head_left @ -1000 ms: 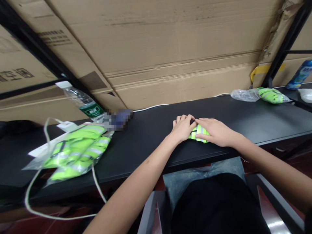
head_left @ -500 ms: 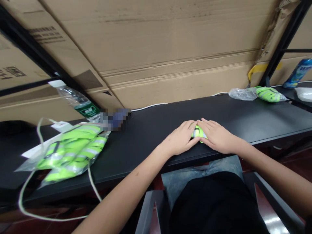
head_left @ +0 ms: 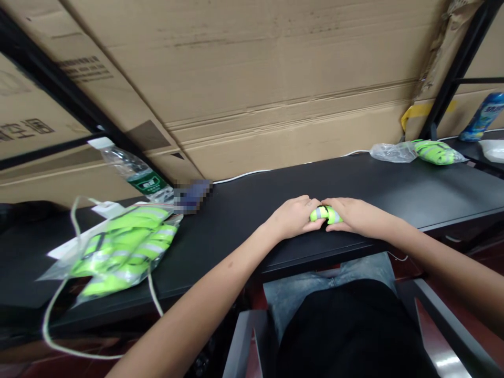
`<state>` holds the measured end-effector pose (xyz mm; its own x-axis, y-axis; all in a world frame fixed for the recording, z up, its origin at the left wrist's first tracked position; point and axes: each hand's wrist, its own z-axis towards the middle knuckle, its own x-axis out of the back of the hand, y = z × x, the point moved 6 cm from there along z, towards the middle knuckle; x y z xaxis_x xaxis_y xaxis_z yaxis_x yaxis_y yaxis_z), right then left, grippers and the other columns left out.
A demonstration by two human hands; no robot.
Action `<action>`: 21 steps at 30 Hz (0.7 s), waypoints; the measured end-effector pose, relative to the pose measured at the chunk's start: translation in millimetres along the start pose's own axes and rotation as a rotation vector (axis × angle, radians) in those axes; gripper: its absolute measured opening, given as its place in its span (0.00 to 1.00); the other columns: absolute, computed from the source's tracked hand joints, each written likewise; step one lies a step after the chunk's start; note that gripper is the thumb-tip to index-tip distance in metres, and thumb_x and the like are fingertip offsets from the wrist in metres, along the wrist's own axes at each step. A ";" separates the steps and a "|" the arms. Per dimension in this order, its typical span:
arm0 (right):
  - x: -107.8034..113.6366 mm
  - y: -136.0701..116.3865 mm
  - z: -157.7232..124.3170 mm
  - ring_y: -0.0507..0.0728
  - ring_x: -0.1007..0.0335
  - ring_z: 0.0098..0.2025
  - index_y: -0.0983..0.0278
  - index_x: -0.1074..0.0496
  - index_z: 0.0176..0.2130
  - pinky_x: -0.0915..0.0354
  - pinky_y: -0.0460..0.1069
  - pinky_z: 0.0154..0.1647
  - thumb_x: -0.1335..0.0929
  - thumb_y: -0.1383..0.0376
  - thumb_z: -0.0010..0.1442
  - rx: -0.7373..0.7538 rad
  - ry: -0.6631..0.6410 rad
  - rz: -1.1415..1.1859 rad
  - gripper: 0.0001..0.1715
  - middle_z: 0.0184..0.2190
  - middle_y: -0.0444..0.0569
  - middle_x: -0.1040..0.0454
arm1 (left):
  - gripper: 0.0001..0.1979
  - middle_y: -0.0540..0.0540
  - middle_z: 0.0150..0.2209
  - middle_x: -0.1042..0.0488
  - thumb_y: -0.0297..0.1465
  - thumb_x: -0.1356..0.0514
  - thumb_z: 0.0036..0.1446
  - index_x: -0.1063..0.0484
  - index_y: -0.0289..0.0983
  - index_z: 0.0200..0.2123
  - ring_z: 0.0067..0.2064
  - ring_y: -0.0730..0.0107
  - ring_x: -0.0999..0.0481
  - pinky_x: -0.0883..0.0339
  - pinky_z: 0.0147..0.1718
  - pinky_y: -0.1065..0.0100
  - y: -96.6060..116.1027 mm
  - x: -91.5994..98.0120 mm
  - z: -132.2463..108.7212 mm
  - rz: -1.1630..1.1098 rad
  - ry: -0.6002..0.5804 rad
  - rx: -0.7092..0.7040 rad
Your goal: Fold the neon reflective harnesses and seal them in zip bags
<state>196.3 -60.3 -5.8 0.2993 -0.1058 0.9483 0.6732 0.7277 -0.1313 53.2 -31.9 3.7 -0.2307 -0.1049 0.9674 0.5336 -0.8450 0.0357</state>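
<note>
Fingers of both hands curled round a yellow-green reflective bundle, grasping it from either side. Your left hand has its left end, your right hand its right; thumbs nearest you. Bundle sits just inside the front edge of the table. Its ends are covered by your hands and its underside is hidden; cannot tell whether it touches the tabletop.

Bare black surface runs left from your hands to a clear bag of similar bands, and right beyond your wrist. Behind, clear room back to the cardboard. That bag reaches the front edge; a white cable loops over it and hangs below, its lower end passing out of sight by your left forearm. A smaller bag lies far right, near the back.

Water bottle: green label, white characters too small to read. Pixelated patch beside it, unidentifiable. Blue bottle, right edge: lettering blurred. Printed characters on the left cardboard, cut by the black frame.
</note>
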 end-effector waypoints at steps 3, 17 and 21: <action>4.8 1.2 9.8 0.66 0.24 0.47 0.68 0.44 0.65 0.29 0.56 0.41 0.40 0.52 0.71 0.008 0.000 -0.140 0.32 0.52 0.61 0.27 | 0.17 0.43 0.35 0.25 0.43 0.48 0.64 0.29 0.36 0.40 0.37 0.59 0.25 0.31 0.38 0.60 -7.6 5.8 4.3 -0.099 0.006 0.114; -3.3 2.1 62.7 0.69 0.34 0.47 0.70 0.48 0.70 0.39 0.59 0.44 0.42 0.34 0.62 0.052 0.074 -0.459 0.55 0.56 0.64 0.31 | 0.19 0.43 0.40 0.27 0.40 0.56 0.66 0.30 0.37 0.35 0.45 0.57 0.31 0.35 0.48 0.56 -67.1 -13.5 16.5 -0.343 0.108 0.519; -11.7 10.8 71.9 0.68 0.34 0.47 0.68 0.48 0.70 0.41 0.58 0.44 0.45 0.40 0.69 0.068 0.022 -0.441 0.46 0.56 0.62 0.30 | 0.20 0.38 0.44 0.28 0.37 0.59 0.68 0.30 0.37 0.41 0.48 0.50 0.34 0.40 0.51 0.47 -78.8 -16.9 10.6 -0.222 0.085 0.605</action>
<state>151.4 -2.5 2.4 0.0084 -0.4297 0.9029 0.6937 0.6528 0.3042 23.7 42.0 -12.8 -0.4385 -0.0239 0.8984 0.8243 -0.4090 0.3915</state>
